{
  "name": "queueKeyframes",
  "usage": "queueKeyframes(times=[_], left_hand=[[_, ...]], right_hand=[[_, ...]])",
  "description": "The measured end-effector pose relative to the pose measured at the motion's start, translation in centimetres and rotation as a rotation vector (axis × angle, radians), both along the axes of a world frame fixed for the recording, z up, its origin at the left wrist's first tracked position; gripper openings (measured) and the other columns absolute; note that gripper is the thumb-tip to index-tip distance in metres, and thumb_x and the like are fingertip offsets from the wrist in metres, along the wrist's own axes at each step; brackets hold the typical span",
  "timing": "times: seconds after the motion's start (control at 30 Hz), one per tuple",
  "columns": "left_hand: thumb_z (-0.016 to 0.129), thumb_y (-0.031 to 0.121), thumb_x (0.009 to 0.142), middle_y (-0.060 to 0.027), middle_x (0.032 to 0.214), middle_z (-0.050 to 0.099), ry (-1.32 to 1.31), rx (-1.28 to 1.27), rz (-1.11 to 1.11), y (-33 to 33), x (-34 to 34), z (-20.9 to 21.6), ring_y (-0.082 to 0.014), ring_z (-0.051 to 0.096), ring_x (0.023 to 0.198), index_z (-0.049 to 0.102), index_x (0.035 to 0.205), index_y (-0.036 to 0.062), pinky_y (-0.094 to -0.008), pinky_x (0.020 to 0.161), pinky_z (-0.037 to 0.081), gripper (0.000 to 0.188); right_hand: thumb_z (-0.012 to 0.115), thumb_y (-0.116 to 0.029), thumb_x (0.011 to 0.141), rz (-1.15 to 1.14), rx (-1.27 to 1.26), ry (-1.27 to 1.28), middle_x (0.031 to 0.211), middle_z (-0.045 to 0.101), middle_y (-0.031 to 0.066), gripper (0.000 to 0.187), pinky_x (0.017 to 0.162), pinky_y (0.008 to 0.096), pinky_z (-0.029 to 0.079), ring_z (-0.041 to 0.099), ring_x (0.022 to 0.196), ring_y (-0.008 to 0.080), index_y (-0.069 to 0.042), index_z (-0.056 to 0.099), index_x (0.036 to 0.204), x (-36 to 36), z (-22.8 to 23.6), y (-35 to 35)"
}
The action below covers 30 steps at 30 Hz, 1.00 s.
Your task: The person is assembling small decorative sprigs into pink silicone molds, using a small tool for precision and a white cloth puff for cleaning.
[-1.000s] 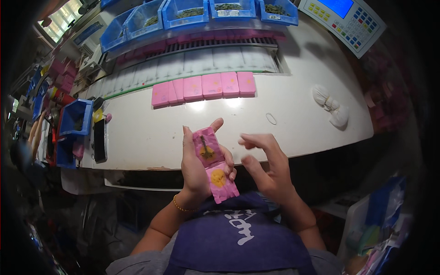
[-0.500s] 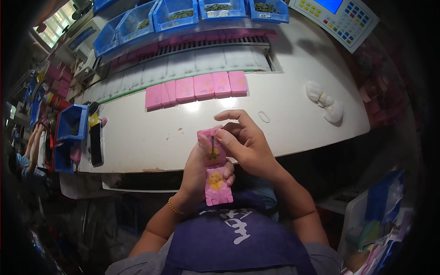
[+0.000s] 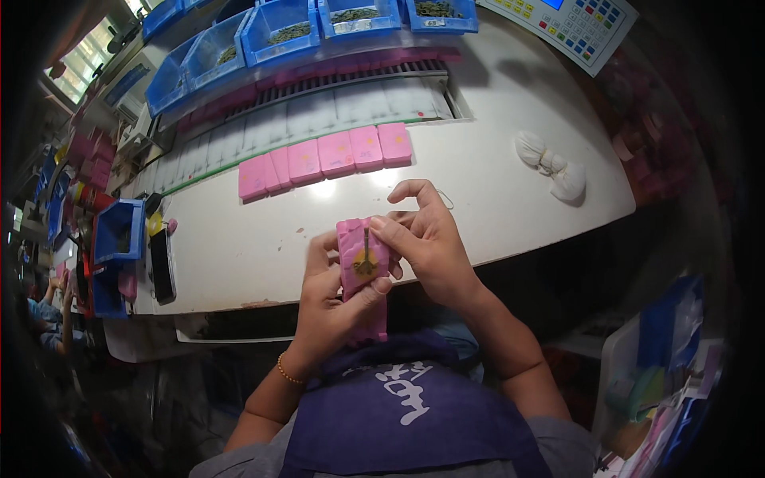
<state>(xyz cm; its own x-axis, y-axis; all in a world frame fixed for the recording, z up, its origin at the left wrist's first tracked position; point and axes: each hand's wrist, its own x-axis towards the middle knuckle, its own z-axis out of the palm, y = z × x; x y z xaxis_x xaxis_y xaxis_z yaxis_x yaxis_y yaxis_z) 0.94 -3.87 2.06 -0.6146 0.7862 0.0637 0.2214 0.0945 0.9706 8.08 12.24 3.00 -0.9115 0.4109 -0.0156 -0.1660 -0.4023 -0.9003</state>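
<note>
My left hand (image 3: 331, 299) is closed around a pink rubber mold (image 3: 351, 247), its thumb pressed across the lower part. In the mold's face lies a dark, stemmed branching piece (image 3: 366, 259) on a yellowish stained patch. More pink rubber hangs below my left thumb, its face mostly hidden. Thumb and fingers of my right hand (image 3: 426, 235) pinch the mold's top edge beside the tip of the stem, the index finger curled up away from it. Just beyond my hands, several pink molds (image 3: 335, 154) stand in a row on the white table (image 3: 239, 263).
Blue bins (image 3: 280, 36) of small dark pieces line the back. Before them is a recessed pale tray (image 3: 319, 107). A tied white cloth bundle (image 3: 551, 166) lies right, near a keypad panel (image 3: 562, 28). A phone (image 3: 162, 265) and blue bin (image 3: 119, 231) sit left; another person works far left.
The mold's lower half, face up before, is now mostly covered by my left thumb. My left hand has shifted its grip, and the right keeps its pinch at the top.
</note>
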Motion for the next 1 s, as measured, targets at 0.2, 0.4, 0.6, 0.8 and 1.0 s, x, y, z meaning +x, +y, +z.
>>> queueKeyframes(times=[0.2, 0.4, 0.6, 0.8, 1.0], left_hand=[[0.079, 0.024, 0.079, -0.0122, 0.155, 0.037, 0.764, 0.046, 0.052, 0.5, -1.4, -0.5, -0.0323, 0.026, 0.137, 0.078, 0.098, 0.0134, -0.0432, 0.113, 0.024, 0.022], [0.079, 0.018, 0.077, -0.0077, 0.147, 0.045, 0.722, 0.097, -0.093, 0.6, -2.0, -0.9, -0.0278, 0.038, 0.129, 0.077, 0.095, 0.0065, -0.038, 0.108, 0.034, 0.021], [0.078, 0.01, 0.078, -0.0122, 0.141, 0.046, 0.525, 0.187, -0.098, 1.3, -1.7, -0.9, -0.0266, 0.05, 0.125, 0.075, 0.099, 0.001, -0.0374, 0.102, 0.045, 0.023], [0.077, 0.011, 0.077, -0.017, 0.144, 0.045, 0.389, 0.143, -0.002, 1.7, -1.3, -0.6, -0.0294, 0.05, 0.127, 0.074, 0.099, 0.0001, -0.0414, 0.107, 0.04, 0.025], [0.08, 0.011, 0.075, -0.0204, 0.132, 0.054, 0.59, 0.096, 0.008, 1.7, -1.9, -0.7, -0.0322, 0.053, 0.124, 0.074, 0.097, 0.0011, -0.0539, 0.114, 0.031, 0.025]], right_hand=[[0.061, -0.012, 0.097, 0.06, -0.07, 0.019, 0.074, 0.062, 0.0076, 0.031, 0.049, 0.0225, 0.042, 0.055, 0.058, 0.0087, -0.004, 0.036, 0.114, 0.0, -0.5, 0.5], [0.06, -0.012, 0.098, 0.135, -0.111, 0.022, 0.072, 0.061, 0.0067, 0.029, 0.049, 0.0224, 0.04, 0.054, 0.058, 0.009, -0.005, 0.036, 0.112, 0.2, -0.7, 1.0], [0.06, -0.013, 0.098, 0.083, -0.119, 0.026, 0.073, 0.061, 0.0074, 0.031, 0.048, 0.0223, 0.04, 0.054, 0.058, 0.009, -0.003, 0.036, 0.115, 0.0, -0.5, 1.0], [0.061, -0.012, 0.097, 0.063, -0.071, -0.01, 0.074, 0.062, 0.0064, 0.03, 0.051, 0.0226, 0.04, 0.055, 0.059, 0.0081, -0.004, 0.038, 0.114, -0.2, -0.3, 1.2], [0.06, -0.013, 0.097, 0.072, -0.048, -0.047, 0.075, 0.064, 0.0088, 0.03, 0.049, 0.0223, 0.042, 0.056, 0.059, 0.0086, -0.002, 0.038, 0.114, -0.6, -0.5, 1.5]])
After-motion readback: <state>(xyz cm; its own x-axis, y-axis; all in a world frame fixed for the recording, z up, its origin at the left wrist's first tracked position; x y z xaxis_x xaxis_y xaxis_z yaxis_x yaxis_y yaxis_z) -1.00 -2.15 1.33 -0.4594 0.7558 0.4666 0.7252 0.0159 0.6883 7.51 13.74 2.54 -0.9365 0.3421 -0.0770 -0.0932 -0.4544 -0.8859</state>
